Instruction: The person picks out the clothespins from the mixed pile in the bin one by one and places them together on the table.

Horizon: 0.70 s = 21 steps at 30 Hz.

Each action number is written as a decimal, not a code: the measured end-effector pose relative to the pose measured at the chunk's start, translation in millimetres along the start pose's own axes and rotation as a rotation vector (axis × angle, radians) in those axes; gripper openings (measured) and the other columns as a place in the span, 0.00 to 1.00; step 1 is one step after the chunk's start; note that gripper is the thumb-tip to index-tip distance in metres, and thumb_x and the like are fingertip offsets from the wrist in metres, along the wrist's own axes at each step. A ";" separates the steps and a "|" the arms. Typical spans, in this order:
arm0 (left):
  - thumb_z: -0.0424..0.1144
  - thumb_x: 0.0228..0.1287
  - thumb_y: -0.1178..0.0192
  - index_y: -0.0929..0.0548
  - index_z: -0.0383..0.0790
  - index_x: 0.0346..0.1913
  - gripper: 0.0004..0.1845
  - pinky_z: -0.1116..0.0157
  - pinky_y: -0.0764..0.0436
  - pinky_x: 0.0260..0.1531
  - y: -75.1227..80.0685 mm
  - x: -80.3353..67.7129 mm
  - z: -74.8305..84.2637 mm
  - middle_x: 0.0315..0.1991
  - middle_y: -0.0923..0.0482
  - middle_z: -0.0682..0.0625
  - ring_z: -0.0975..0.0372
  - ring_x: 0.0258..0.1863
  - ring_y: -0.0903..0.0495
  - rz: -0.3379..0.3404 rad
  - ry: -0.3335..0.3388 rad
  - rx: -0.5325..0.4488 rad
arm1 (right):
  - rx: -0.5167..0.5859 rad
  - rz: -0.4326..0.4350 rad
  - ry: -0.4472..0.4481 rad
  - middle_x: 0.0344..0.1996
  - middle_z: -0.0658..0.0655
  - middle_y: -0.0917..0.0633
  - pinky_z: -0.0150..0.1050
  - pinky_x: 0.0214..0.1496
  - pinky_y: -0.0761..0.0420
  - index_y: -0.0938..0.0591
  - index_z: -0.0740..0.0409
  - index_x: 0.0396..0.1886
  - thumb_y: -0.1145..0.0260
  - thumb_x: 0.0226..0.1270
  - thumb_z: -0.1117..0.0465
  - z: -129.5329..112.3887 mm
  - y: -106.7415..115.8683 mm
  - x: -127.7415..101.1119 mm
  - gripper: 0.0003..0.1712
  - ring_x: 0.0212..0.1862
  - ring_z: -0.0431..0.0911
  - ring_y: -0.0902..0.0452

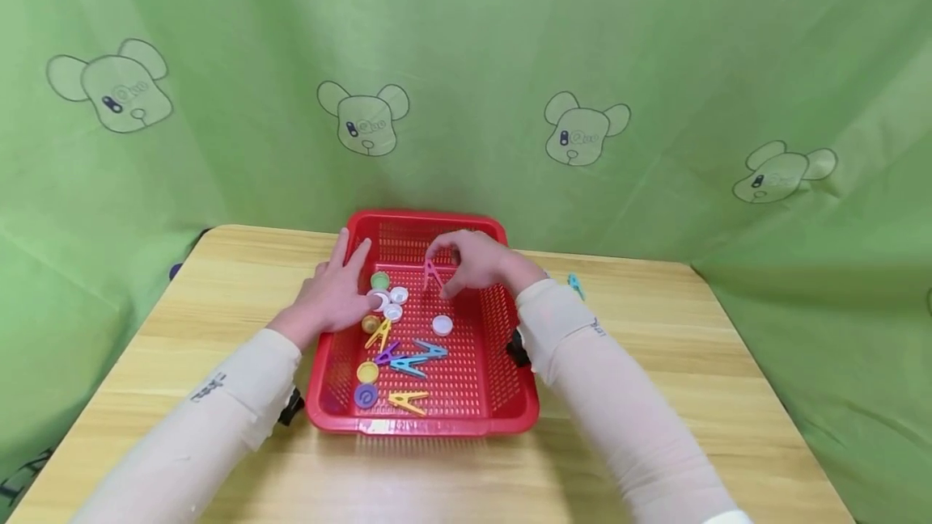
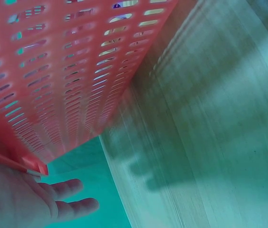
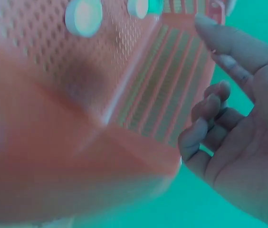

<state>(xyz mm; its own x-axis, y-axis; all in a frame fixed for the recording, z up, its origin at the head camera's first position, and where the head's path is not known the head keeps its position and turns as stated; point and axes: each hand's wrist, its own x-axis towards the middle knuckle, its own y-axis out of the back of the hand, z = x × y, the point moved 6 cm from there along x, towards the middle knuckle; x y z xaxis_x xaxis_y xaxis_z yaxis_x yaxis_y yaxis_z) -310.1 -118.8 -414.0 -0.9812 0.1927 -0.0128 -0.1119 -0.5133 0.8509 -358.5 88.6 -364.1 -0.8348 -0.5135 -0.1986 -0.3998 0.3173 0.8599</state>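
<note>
Sleeves half-hide the red basket [image 1: 502, 330]; right hand [image 1: 476, 261] pinches pink clothespin [image 1: 432, 272], left [image 1: 331, 293] released.

Wooden table [image 1: 692, 395] is standing in front of a green cloth [image 1: 466, 63] printed with cartoon animal heads, which is hanging behind the table's far edge and along both its sides. A small teal clip [image 1: 575, 285] is lying on the table near its far edge, right of centre. Over the table's middle, a lone white cap [image 1: 442, 324], two blue clips [image 1: 418, 358], a yellow clip [image 1: 408, 401] and a purple cap [image 1: 366, 395] are lying close together.
</note>
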 end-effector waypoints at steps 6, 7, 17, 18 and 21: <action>0.47 0.63 0.36 0.55 0.46 0.81 0.50 0.40 0.18 0.43 1.5 -0.3 2.5 0.80 0.76 0.44 0.32 0.68 0.43 -0.009 0.001 0.011 | 0.016 0.021 0.042 0.42 0.56 0.20 0.42 0.42 0.23 0.18 0.46 0.56 0.18 0.51 0.58 9.2 19.4 -9.1 0.31 0.43 0.50 0.28; 0.47 0.63 0.37 0.55 0.46 0.81 0.50 0.39 0.19 0.44 1.6 -0.2 2.8 0.80 0.76 0.43 0.32 0.68 0.43 -0.012 0.000 0.014 | 0.022 0.017 0.050 0.41 0.56 0.21 0.43 0.42 0.23 0.18 0.46 0.56 0.18 0.51 0.59 11.1 21.3 -10.6 0.31 0.42 0.50 0.28; 0.47 0.63 0.36 0.55 0.46 0.81 0.51 0.40 0.19 0.44 1.3 -1.2 3.2 0.80 0.76 0.44 0.32 0.68 0.44 -0.019 -0.001 0.000 | 0.089 0.048 0.090 0.27 0.56 0.27 0.41 0.32 0.30 0.19 0.50 0.57 0.19 0.50 0.63 36.2 42.0 -28.2 0.32 0.32 0.48 0.34; 0.47 0.63 0.36 0.55 0.46 0.81 0.50 0.40 0.19 0.44 1.5 -1.3 2.9 0.80 0.76 0.44 0.32 0.68 0.44 -0.018 -0.002 0.000 | 0.094 0.051 0.090 0.28 0.57 0.27 0.41 0.32 0.30 0.19 0.50 0.57 0.19 0.50 0.63 39.0 44.2 -30.4 0.32 0.32 0.48 0.34; 0.47 0.64 0.37 0.55 0.46 0.81 0.50 0.40 0.18 0.43 2.6 -2.1 2.6 0.80 0.76 0.44 0.33 0.68 0.44 -0.011 -0.006 -0.002 | 0.102 0.061 0.083 0.30 0.60 0.26 0.42 0.33 0.30 0.20 0.50 0.58 0.19 0.51 0.63 47.1 50.8 -36.9 0.32 0.33 0.49 0.34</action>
<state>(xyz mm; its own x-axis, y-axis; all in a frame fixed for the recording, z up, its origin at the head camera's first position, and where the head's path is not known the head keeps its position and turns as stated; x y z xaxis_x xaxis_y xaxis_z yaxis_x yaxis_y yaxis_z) -307.9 -118.3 -410.4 -0.9788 0.2038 -0.0191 -0.1233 -0.5127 0.8497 -365.8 161.2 -335.3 -0.8262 -0.5537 -0.1042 -0.3892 0.4272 0.8161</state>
